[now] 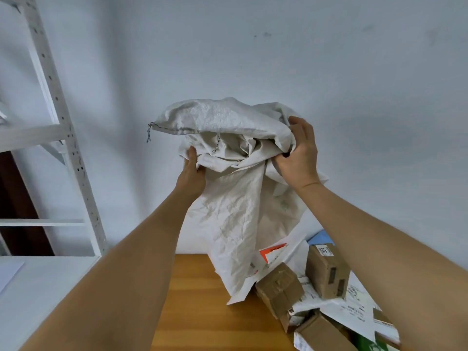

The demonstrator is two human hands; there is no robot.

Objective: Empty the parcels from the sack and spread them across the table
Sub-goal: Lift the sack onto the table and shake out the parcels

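Both my forearms reach up, raised over the wooden tabletop (202, 300). The white sack (235, 193) hangs upside down; left hand (192, 173) and right hand (300, 153) bunch its upper end. Parcels (326, 269) lie piled beside its mouth.

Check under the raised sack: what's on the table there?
Both hands, left hand and right hand, grip the sack. At its lower end on the table lie cardboard boxes and white mailers. The sack's inside is hidden.
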